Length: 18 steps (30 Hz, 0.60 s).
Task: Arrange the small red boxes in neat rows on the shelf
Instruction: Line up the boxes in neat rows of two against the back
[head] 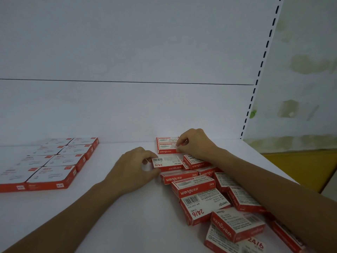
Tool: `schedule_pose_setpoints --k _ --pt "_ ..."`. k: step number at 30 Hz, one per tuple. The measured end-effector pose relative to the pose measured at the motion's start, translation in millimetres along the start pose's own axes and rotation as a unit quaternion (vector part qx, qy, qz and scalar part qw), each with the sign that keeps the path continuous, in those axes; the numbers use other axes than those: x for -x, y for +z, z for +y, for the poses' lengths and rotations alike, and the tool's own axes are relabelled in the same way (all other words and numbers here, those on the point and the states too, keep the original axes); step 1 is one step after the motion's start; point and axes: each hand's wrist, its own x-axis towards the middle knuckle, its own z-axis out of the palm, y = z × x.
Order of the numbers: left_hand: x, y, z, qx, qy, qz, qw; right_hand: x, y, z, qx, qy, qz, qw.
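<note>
Two staple boxes [166,145] in row, right hand [196,145] pinched one | left hand [135,168] gripped third box [167,164] beside | pile [209,196] behind grips unsorted

Wide bare strip of shelf [118,216] runs front to back down the middle, between flat block [54,161] on the left and pile [209,198] on the right. It is an open lane up to the back panel [127,110]. Left forearm crosses the lane diagonally; left hand [135,167] pinches a box [167,164] at the pile's far-left edge. Pile fills the right side from front edge to back boxes [166,146] by the panel, tilted, overlapping, packed tight. Right forearm lies over the pile; right hand [195,143] pinches the back boxes. Slotted post [255,84] bounds the right rear. Room overhead is open.
</note>
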Motion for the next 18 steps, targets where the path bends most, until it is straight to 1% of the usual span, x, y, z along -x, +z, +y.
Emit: schedule_pose_setpoints --k 4,6,7,9,11,12,13,14,18 --pt "0 -2 3 0.016 0.002 -0.008 1.000 6 -9 -4 -0.049 -0.012 0.067 0.996" --pt "1 -4 4 0.025 0.005 -0.020 0.999 9 -22 -6 -0.078 -0.001 0.075 0.994" --pt "1 -4 5 0.029 0.006 -0.026 0.999 12 -32 -6 -0.084 0.000 0.054 0.995" --pt "3 -7 8 0.038 0.006 -0.035 0.999 23 -52 -5 -0.056 -0.004 -0.041 0.998" --pt "4 -8 9 0.042 0.007 -0.043 0.998 36 -65 -1 -0.013 0.005 -0.153 0.988" --pt "5 -8 10 0.042 0.004 -0.045 0.998 42 -67 2 0.001 0.016 -0.194 0.981" --pt "6 -8 12 0.042 -0.001 -0.047 0.998 48 -66 6 0.011 0.025 -0.219 0.975" --pt "6 -8 14 0.041 -0.004 -0.048 0.998 53 -65 9 0.016 0.028 -0.225 0.974" --pt "9 -7 20 0.042 -0.020 -0.048 0.998 66 -58 16 -0.032 0.018 -0.189 0.981"
